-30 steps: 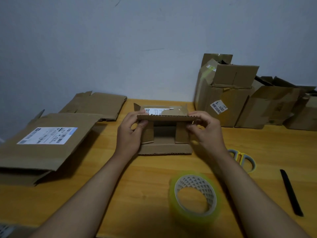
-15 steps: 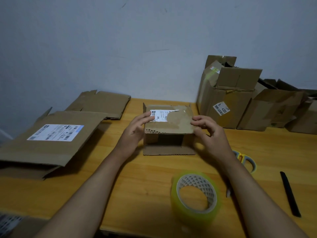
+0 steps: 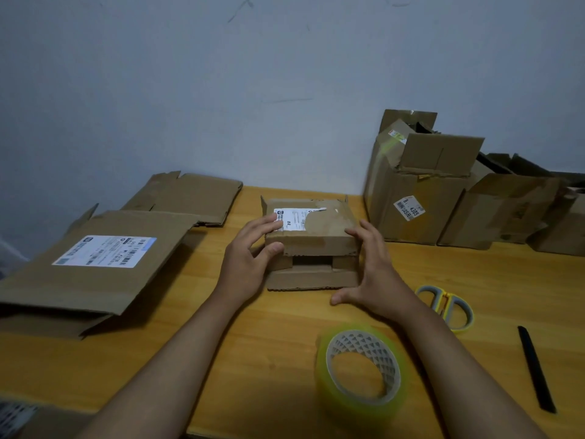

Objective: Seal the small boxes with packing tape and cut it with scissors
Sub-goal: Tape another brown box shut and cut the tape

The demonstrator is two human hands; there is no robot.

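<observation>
A small brown cardboard box (image 3: 319,229) with a torn white label lies on the wooden table (image 3: 196,353), its near end flaps partly folded with a dark gap between them. My left hand (image 3: 250,258) holds the box's left side, fingers lying on the top panel and thumb on the front flap. My right hand (image 3: 373,274) rests against the box's right side with fingers straight and thumb spread low. A roll of clear yellowish packing tape (image 3: 361,372) stands near the front edge. Yellow-grey scissors (image 3: 448,307) lie to the right of my right wrist.
Two flattened cartons lie at left, a large one with a shipping label (image 3: 95,267) and a smaller one (image 3: 190,198) behind it. Several opened boxes (image 3: 421,191) stand at the back right against the wall. A black strip (image 3: 536,369) lies at the right.
The box's top flap, raised a second ago, has been folded down flat over the box. Both hands moved from pinching the flap edge to the box's sides.
</observation>
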